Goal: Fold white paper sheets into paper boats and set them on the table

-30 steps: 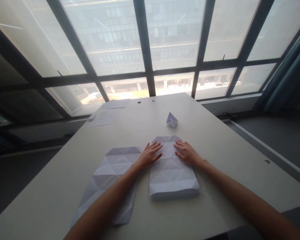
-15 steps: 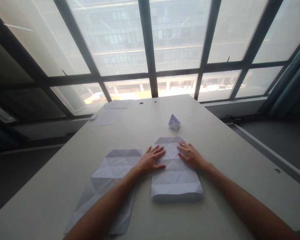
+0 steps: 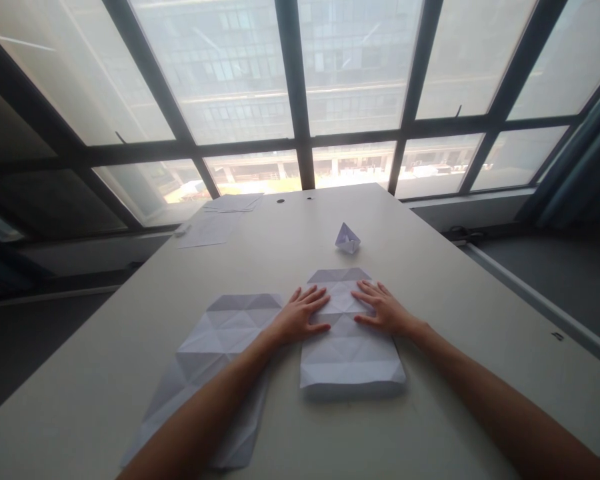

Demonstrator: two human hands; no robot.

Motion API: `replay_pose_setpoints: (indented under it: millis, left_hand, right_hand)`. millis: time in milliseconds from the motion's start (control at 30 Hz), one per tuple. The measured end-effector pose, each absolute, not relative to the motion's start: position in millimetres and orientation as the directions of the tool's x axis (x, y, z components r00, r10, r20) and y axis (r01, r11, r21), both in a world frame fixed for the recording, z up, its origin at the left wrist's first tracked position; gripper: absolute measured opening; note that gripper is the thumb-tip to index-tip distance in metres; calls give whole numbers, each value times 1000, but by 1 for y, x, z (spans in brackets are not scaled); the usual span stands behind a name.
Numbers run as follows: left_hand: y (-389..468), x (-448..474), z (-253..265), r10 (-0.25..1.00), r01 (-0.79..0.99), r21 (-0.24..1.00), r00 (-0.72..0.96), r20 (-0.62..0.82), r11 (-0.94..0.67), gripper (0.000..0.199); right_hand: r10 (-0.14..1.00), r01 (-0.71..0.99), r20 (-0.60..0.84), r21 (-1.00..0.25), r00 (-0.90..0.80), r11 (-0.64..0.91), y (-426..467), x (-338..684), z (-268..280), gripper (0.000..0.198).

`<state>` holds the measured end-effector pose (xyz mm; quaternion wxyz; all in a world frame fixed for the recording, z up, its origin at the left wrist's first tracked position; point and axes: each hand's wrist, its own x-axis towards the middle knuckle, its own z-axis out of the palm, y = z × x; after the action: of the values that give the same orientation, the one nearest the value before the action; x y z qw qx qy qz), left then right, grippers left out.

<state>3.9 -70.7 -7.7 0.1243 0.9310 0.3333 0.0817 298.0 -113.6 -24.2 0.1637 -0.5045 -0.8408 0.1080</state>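
Observation:
A creased sheet of white paper [image 3: 351, 350] lies in front of me, its near edge folded and lifted slightly off the table. Across its left side rests my left hand [image 3: 303, 316], open, fingers spread and pointing to the right. My right hand [image 3: 383, 309] lies open on the right side, its fingertips on the sheet. Both hands press flat on the upper half and hold nothing. To the left, a second creased sheet [image 3: 220, 333] lies partly hidden under my left forearm. Beyond the hands stands a small folded paper boat [image 3: 348, 239].
The white table [image 3: 460, 313] stretches away toward tall windows. Several loose paper sheets [image 3: 233, 203] lie at its far left, with a small pale object [image 3: 182, 231] beside them. Two cable holes sit near the far edge. A dark curtain [image 3: 575, 167] hangs at the right.
My right hand has slid slightly toward me on the paper, its thumb a little lower. My left hand stays about in place. The whole view has shifted slightly.

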Motion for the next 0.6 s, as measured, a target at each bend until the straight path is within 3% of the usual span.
replay_pose_setpoints:
  millis: [300, 600]
  left_hand:
    - [-71, 4, -7, 638, 590, 309, 766, 79, -746, 81]
    - [-71, 4, -5, 634, 586, 314, 770, 73, -747, 82]
  right_hand:
    - [882, 789, 177, -396, -436, 469, -112, 302, -25, 74]
    - [886, 784, 203, -412, -418, 464, -108, 302, -29, 64]
